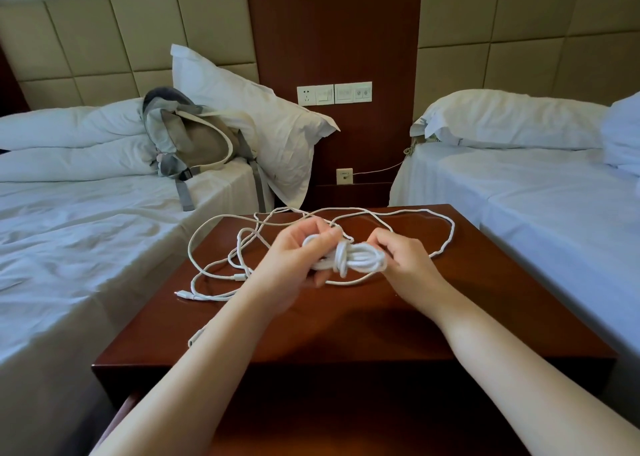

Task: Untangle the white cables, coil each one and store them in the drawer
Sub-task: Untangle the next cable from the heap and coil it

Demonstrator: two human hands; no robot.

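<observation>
Holding a coiled bundle of white cable [358, 258] just above the counter [346, 327], both hands meet near the middle of the wooden top. The left hand [294, 259] curls its fingers round the bundle's left end, thumb on top. The right hand [403, 258] pinches the right end, where the loops bend back. A few turns of cable wrap crosswise round the bundle's middle. The other loose white cables [207, 297] sprawl in wide loops over the far half of the counter, one loop hanging past its left edge. A bed [69, 233] stands on each side of the counter; a grey and tan backpack [194, 140] leans against a pillow [249, 109] on the left one.
</observation>
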